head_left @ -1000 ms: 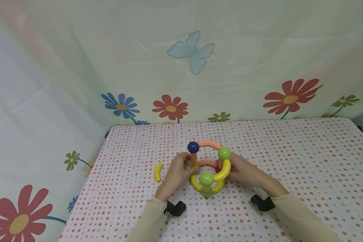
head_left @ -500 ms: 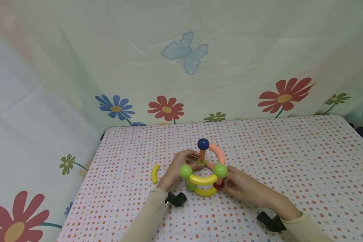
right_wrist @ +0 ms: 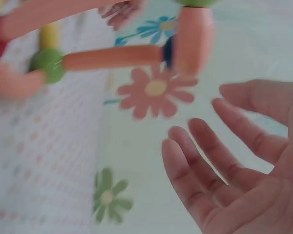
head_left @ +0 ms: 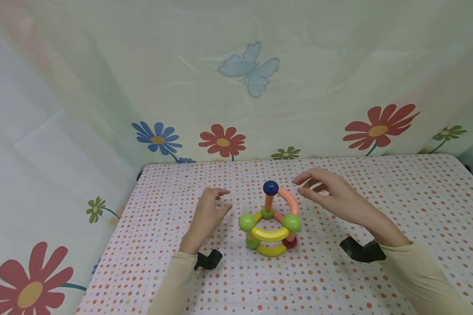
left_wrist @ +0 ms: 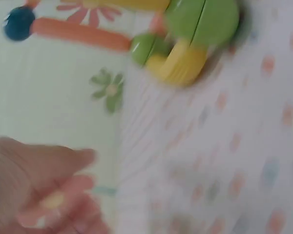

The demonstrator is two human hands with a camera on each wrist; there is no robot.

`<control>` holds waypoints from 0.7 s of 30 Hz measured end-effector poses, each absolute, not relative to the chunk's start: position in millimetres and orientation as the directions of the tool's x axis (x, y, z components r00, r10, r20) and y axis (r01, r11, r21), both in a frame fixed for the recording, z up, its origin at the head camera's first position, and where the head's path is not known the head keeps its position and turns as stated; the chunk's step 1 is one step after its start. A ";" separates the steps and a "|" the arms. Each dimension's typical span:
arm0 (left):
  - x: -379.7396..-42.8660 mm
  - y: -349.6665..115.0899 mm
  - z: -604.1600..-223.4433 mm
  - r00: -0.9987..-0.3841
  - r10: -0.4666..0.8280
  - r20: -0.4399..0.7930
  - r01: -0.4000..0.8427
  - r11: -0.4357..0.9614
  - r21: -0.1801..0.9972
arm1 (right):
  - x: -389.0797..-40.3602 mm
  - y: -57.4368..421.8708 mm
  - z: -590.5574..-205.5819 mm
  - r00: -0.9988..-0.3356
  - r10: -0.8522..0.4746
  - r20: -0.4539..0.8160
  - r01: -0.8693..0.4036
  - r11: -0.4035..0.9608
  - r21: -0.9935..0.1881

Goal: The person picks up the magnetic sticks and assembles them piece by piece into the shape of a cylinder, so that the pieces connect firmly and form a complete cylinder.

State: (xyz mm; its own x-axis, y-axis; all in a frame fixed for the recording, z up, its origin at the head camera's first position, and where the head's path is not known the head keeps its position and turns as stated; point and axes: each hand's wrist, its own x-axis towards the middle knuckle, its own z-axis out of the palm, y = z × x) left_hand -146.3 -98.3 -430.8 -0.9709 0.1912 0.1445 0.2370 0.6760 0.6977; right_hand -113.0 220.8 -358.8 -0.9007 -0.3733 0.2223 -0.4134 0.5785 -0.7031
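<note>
A toy frame of magnetic balls and rods stands on the table in the head view. Its dark blue ball [head_left: 270, 187] tops an upright orange rod [head_left: 269, 203]. A curved yellow rod [head_left: 270, 235] joins two green balls at the front, above a second yellow rod [head_left: 272, 250] and a red ball [head_left: 290, 241]. My left hand [head_left: 206, 216] hovers left of the frame, fingers apart and holding nothing. To the upper right, my right hand [head_left: 339, 194] is raised with bent, loose fingers. In the right wrist view, this hand [right_wrist: 244, 165] is empty, apart from the orange rods.
A white dotted cloth [head_left: 319, 280] covers the table. Behind it hangs a pale curtain [head_left: 319, 87] printed with flowers and a butterfly. Black wrist mounts [head_left: 209, 260] sit at both cuffs.
Both hands have let go of the frame and drawn apart, left hand leftward, right hand up and right. The frame was turned earlier. The loose yellow rod at left is now out of sight.
</note>
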 end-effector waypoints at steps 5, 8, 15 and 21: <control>-134.1 -124.6 -416.9 -1.000 0.020 0.018 0.027 0.814 0.580 | -132.7 198.4 -346.3 -0.863 -0.450 0.227 -0.459 0.514 -0.725; -128.3 -132.6 -419.7 -0.997 0.003 -0.081 -0.040 0.853 0.520 | -138.5 191.5 -347.0 -0.856 -0.472 0.212 -0.460 0.506 -0.730; -124.2 -134.3 -438.5 -0.996 0.033 -0.077 -0.014 0.839 0.544 | -143.4 184.5 -356.0 -0.845 -0.487 0.218 -0.466 0.475 -0.746; -126.4 -131.4 -443.5 -0.997 0.066 -0.044 0.029 0.817 0.577 | -145.0 179.2 -358.2 -0.842 -0.488 0.228 -0.471 0.462 -0.752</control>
